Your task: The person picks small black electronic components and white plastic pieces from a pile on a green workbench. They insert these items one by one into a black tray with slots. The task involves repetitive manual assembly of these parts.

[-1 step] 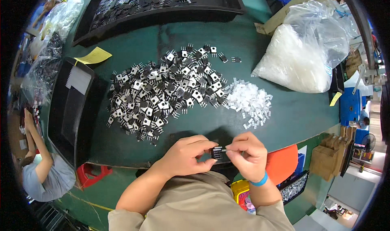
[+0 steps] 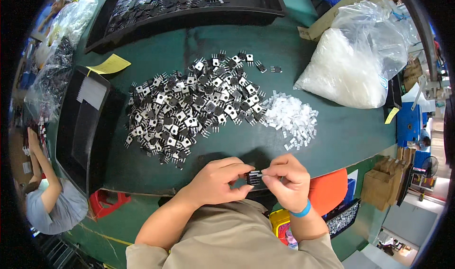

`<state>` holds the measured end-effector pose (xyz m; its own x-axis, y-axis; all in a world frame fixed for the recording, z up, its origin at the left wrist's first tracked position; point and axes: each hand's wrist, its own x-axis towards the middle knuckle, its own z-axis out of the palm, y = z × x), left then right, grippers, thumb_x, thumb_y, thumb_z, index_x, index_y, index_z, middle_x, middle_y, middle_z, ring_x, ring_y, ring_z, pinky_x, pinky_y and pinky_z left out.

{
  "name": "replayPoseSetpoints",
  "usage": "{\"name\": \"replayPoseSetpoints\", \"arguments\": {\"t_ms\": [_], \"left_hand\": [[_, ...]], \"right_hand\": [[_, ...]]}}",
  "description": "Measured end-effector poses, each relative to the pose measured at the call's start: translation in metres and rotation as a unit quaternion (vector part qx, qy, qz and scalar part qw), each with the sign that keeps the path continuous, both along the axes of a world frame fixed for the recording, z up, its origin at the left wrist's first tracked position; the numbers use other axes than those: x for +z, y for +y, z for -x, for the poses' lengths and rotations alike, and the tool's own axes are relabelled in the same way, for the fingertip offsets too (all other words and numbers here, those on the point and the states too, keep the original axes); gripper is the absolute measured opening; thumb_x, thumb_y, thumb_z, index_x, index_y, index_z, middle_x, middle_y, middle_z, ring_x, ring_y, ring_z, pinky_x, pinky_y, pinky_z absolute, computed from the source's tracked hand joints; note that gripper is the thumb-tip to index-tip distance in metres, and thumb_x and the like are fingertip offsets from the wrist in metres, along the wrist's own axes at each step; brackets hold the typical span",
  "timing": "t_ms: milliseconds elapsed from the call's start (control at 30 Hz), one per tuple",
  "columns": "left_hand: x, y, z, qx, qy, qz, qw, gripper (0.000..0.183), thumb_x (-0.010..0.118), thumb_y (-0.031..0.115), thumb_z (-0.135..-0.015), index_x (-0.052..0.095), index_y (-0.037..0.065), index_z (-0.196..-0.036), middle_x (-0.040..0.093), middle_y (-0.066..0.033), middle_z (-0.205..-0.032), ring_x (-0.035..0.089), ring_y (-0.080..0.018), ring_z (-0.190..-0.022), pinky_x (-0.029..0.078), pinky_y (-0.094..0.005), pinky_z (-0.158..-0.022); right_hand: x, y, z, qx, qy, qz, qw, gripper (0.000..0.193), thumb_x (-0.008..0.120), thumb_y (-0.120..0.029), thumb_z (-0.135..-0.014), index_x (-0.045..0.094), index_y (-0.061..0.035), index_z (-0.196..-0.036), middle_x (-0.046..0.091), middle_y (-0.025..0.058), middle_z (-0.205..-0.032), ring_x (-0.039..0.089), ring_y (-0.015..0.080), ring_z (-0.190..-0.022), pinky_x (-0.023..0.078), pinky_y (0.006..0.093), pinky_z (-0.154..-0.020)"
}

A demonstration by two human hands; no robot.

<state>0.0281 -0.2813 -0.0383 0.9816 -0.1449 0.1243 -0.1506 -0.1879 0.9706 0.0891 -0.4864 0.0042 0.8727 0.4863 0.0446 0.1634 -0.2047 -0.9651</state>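
My left hand (image 2: 219, 181) pinches a small stack of black three-legged transistors (image 2: 254, 177) between thumb and fingers, their metal legs facing right. My right hand (image 2: 289, 181), with a blue band at its wrist, is closed in a pinch at the legs. A small whitish piece, apparently a sleeve, shows at its fingertips, mostly hidden. Beyond my hands lies a large heap of transistors (image 2: 189, 110), black with silvery backs. Touching its right side is a pile of small white translucent sleeves (image 2: 290, 117).
A black tray (image 2: 227, 17) of transistors stands at the far side of the green table (image 2: 265, 41). Another black bin (image 2: 76, 127) with a yellow note is at the left. A clear bag (image 2: 346, 70) of white pieces sits at the right. Another person (image 2: 54, 205) works at far left.
My right hand has shifted very slightly left, closer to the transistors in my left hand. My left hand has not visibly moved.
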Motion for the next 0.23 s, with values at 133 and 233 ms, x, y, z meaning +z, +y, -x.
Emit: {"name": "replayPoseSetpoints", "arguments": {"t_ms": [133,233], "left_hand": [[0.0,0.0005,-0.0005,-0.003,-0.002,0.001,1.0,0.041,0.081,0.005,-0.069,0.07,-0.002,-0.108,0.067,-0.0073,-0.091,0.056,-0.011,-0.063,0.048,-0.0244,-0.055],[0.0001,0.001,-0.0011,-0.009,-0.004,0.003,1.0,0.041,0.082,0.005,-0.069,0.07,-0.001,-0.109,0.068,-0.0075,-0.093,0.057,-0.0113,-0.063,0.049,-0.0249,-0.055]], "right_hand": [[-0.0041,0.004,0.0039,0.01,0.024,0.003,1.0,0.016,0.074,0.005,-0.077,0.075,-0.0037,-0.091,0.062,0.0068,-0.089,0.057,0.0129,-0.071,0.045,0.0262,-0.062],[-0.0033,0.0038,0.0044,0.011,0.037,0.014,0.999,0.017,0.074,0.005,-0.078,0.075,-0.004,-0.092,0.062,0.0065,-0.089,0.057,0.0127,-0.071,0.045,0.026,-0.062]]}}
